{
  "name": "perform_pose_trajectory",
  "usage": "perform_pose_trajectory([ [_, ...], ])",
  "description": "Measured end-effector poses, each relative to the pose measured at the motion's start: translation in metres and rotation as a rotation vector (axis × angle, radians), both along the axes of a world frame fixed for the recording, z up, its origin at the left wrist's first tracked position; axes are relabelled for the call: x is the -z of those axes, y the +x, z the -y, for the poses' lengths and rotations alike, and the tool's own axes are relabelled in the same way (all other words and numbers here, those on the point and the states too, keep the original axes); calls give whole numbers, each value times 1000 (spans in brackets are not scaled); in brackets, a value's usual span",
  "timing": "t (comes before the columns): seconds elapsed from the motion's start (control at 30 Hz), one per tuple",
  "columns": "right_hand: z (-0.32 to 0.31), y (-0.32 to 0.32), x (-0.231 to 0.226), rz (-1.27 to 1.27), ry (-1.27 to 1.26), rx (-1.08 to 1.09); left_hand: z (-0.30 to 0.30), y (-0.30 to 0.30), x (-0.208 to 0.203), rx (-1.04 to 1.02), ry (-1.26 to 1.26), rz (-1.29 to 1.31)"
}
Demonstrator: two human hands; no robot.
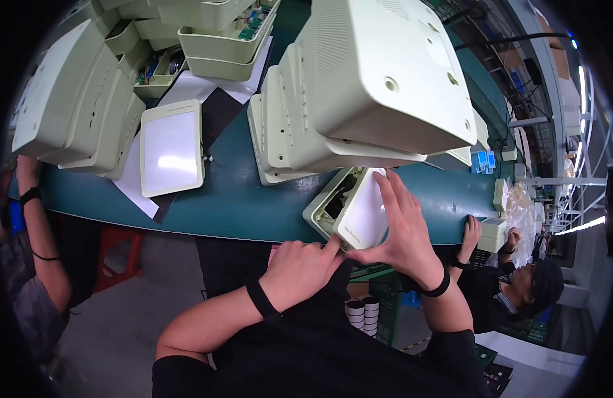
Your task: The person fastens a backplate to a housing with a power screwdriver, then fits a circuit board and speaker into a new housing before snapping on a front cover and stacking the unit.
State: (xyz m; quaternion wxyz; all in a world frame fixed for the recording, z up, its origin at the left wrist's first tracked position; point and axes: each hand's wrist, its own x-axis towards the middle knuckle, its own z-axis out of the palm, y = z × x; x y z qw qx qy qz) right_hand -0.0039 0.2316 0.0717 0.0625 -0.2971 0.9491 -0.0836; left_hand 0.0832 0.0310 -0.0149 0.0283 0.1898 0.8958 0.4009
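At the table's front edge, a shallow cream plastic housing [315, 213] lies with dark parts showing inside it. Tilted over its right side is a cream-framed cover with a glossy white panel [367, 211]. My right hand [406, 232] spans this cover, fingers over its far edge and thumb at the near edge. My left hand [298, 266] is closed at the cover's near corner, its fingertips pressed there; its remaining fingers are curled. Just beyond rises a stack of cream housings [386, 79], overhanging the far end of the piece.
Another white-panelled cover [171, 149] lies on dark and white sheets at left. More stacked housings [74, 99] and parts bins [217, 50] stand behind it. Co-workers' arms show at left [44, 245] and right [471, 239]. A red stool [120, 257] stands below the table [246, 215].
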Motion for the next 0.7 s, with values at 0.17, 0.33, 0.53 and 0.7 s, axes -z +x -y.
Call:
perform_pose_trajectory([
  [0.17, 2, -5, 2, 38, 65, 33, 1, 0, 2, 5, -29, -5],
  [0.33, 3, -6, 2, 42, 96, 33, 0, 0, 5, 6, -33, -18],
  [0.53, 3, -6, 3, 39, 104, 36, 0, 0, 5, 3, -37, -20],
  [0.7, 8, -5, 1, 38, 111, 46, -1, 1, 7, 5, -57, -21],
])
